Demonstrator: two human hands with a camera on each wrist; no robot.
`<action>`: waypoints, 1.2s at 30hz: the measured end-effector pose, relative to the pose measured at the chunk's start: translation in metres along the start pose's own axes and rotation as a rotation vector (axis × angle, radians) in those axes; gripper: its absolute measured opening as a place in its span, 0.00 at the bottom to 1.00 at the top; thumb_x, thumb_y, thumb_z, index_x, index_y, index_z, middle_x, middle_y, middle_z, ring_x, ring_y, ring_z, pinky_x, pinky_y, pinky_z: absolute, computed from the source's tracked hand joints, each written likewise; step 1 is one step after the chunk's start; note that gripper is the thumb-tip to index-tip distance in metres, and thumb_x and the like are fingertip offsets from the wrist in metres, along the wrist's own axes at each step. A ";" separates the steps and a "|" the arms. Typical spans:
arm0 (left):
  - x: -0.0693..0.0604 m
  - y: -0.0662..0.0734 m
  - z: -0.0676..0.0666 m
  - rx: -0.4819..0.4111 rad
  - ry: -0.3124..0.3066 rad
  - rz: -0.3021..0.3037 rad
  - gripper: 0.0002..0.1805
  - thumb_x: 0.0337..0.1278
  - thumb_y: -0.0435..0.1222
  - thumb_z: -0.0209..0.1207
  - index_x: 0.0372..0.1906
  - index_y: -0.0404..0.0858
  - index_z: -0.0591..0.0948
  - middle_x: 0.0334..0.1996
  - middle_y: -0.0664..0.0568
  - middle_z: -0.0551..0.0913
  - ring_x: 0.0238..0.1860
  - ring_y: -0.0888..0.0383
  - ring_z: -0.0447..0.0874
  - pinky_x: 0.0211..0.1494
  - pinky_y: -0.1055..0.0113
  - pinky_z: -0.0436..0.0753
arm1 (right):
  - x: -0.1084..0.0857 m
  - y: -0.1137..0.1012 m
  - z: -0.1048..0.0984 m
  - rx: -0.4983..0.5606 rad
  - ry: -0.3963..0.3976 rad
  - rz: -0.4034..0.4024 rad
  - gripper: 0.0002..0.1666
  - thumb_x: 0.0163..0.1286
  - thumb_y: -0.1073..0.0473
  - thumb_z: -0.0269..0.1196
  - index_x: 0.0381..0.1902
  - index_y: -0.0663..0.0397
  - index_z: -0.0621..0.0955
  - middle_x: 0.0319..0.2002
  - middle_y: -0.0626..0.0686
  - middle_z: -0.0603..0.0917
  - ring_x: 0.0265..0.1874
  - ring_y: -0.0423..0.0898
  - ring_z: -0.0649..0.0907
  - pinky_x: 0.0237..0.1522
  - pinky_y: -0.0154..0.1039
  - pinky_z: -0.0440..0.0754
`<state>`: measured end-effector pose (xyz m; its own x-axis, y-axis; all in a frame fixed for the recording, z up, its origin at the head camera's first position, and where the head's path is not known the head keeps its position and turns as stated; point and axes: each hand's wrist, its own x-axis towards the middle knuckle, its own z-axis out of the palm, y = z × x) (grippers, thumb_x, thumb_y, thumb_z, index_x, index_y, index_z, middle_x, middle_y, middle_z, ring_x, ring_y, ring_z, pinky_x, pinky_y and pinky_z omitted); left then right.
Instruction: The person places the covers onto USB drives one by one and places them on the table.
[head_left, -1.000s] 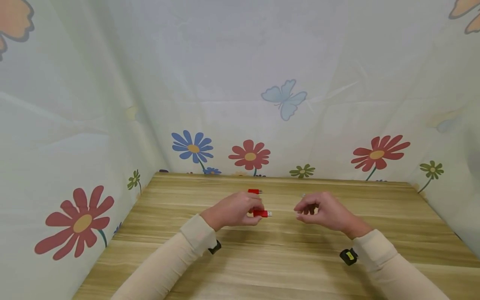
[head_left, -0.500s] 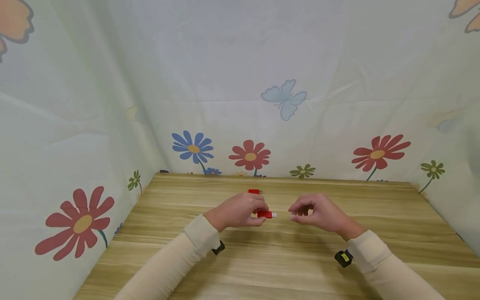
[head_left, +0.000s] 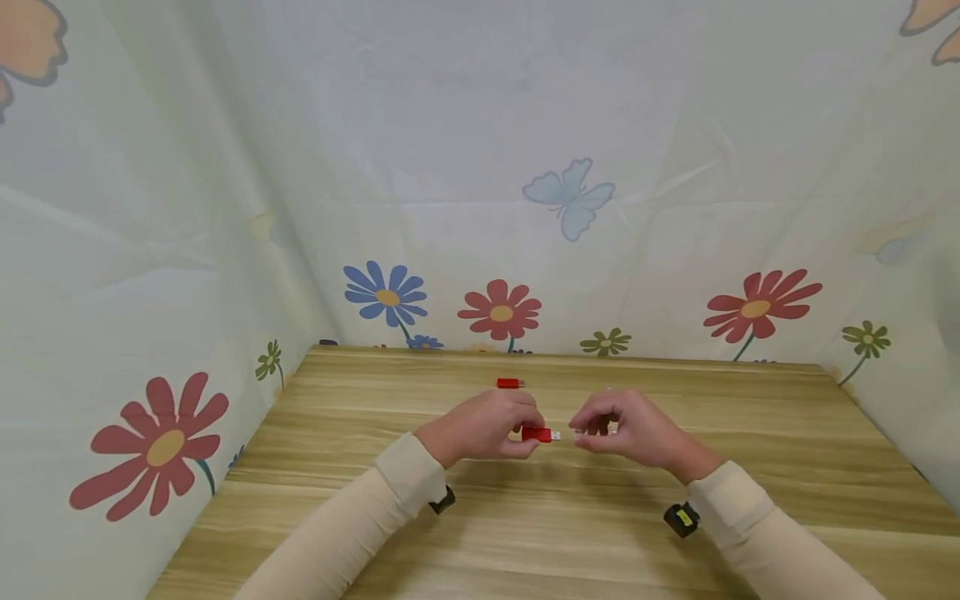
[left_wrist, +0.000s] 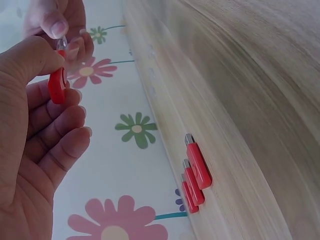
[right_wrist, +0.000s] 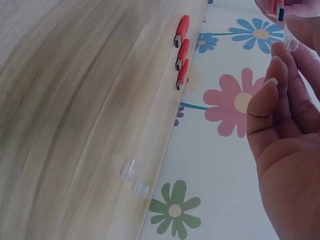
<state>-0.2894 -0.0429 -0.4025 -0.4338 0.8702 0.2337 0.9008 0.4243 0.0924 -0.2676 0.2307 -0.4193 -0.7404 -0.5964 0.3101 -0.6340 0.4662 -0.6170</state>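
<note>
My left hand (head_left: 483, 425) pinches a red USB stick (head_left: 536, 434) between thumb and fingers, its metal plug pointing right. Facing it, my right hand (head_left: 633, 429) pinches a small clear plastic cap (right_wrist: 290, 40) at the fingertips. A narrow gap separates plug and cap in the head view. Both hands are raised above the wooden table (head_left: 562, 533). In the left wrist view, the held stick (left_wrist: 57, 87) shows past my thumb, and the cap (left_wrist: 61, 43) sits close to its end, partly covered by fingers.
Three more red USB sticks (left_wrist: 199, 165) lie in a row on the table; the head view shows one red stick (head_left: 510, 383) behind my left hand. Clear caps (right_wrist: 128, 170) lie on the table farther right. A flower-printed curtain (head_left: 450, 167) hangs behind the table.
Both hands have come closer together: the left hand with the USB stick moved right and slightly nearer, the right hand with the cap moved left. The stick lying behind stays put.
</note>
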 end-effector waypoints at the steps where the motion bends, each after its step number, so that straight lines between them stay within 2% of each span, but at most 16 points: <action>1: 0.000 0.000 0.000 -0.005 0.004 0.004 0.09 0.62 0.42 0.68 0.43 0.44 0.89 0.36 0.58 0.84 0.34 0.66 0.76 0.40 0.83 0.76 | 0.001 0.000 0.001 -0.001 -0.001 -0.003 0.08 0.63 0.57 0.75 0.41 0.45 0.90 0.36 0.40 0.88 0.31 0.37 0.82 0.33 0.36 0.84; 7: 0.000 0.001 0.001 -0.022 0.012 0.006 0.09 0.62 0.42 0.68 0.43 0.43 0.89 0.36 0.57 0.84 0.34 0.64 0.77 0.40 0.82 0.76 | 0.003 -0.001 0.003 -0.016 -0.010 -0.007 0.10 0.63 0.58 0.75 0.40 0.37 0.89 0.36 0.39 0.88 0.31 0.37 0.82 0.32 0.37 0.84; 10: 0.000 0.001 0.001 -0.014 0.011 0.004 0.09 0.62 0.42 0.68 0.43 0.44 0.89 0.36 0.58 0.84 0.34 0.65 0.77 0.40 0.82 0.76 | 0.004 -0.002 0.003 -0.027 -0.015 0.001 0.10 0.63 0.58 0.75 0.40 0.35 0.89 0.36 0.38 0.88 0.31 0.37 0.81 0.32 0.37 0.83; 28: 0.000 -0.001 0.006 -0.006 0.017 0.017 0.09 0.61 0.43 0.69 0.42 0.44 0.89 0.35 0.58 0.83 0.33 0.67 0.75 0.40 0.82 0.76 | 0.008 -0.008 0.006 -0.007 -0.033 0.017 0.08 0.62 0.52 0.75 0.41 0.37 0.90 0.36 0.39 0.88 0.30 0.37 0.82 0.32 0.36 0.84; 36: 0.002 -0.003 0.006 -0.020 -0.008 -0.023 0.09 0.62 0.44 0.68 0.43 0.45 0.89 0.36 0.60 0.83 0.34 0.67 0.75 0.40 0.82 0.77 | 0.009 -0.010 0.006 -0.012 -0.032 0.023 0.09 0.61 0.53 0.76 0.40 0.38 0.90 0.36 0.39 0.89 0.30 0.37 0.83 0.35 0.36 0.85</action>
<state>-0.2928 -0.0406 -0.4085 -0.4546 0.8622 0.2234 0.8907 0.4393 0.1172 -0.2666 0.2165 -0.4145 -0.7474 -0.6059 0.2725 -0.6196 0.4876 -0.6151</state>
